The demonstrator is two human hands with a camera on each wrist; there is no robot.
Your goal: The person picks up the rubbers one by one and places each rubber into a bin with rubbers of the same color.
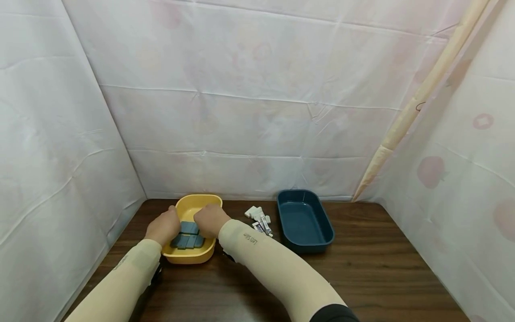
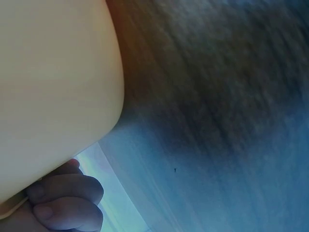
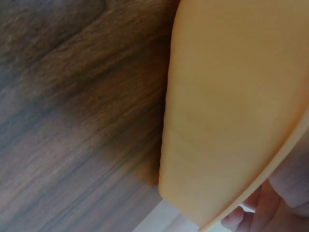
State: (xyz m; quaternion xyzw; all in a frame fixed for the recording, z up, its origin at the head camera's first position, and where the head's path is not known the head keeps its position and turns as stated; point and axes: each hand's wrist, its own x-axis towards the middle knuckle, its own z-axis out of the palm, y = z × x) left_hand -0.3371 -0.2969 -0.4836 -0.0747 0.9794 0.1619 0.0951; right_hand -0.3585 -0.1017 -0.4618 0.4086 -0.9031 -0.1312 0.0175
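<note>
Sleeves (image 1: 277,264): pale, one on each forearm, reaching forward.
Yellow basin (image 1: 193,257): between the hands, long axis running away from the person; neither hand clearly nearer.
Left hand (image 1: 164,227): fingers curled on the left rim.
Right hand (image 1: 211,220): gripping the right rim.
Grey-blue pieces (image 1: 189,228): inside the yellow basin.
White pieces (image 1: 259,215): between both basins.
Blue basin (image 1: 306,221): right, well apart.
Table (image 1: 382,268): dark wood-grain.
Room: pale cloth walls (image 1: 241,125).

Beige sleeves (image 1: 281,273) with dark lettering (image 1: 250,239)
</note>
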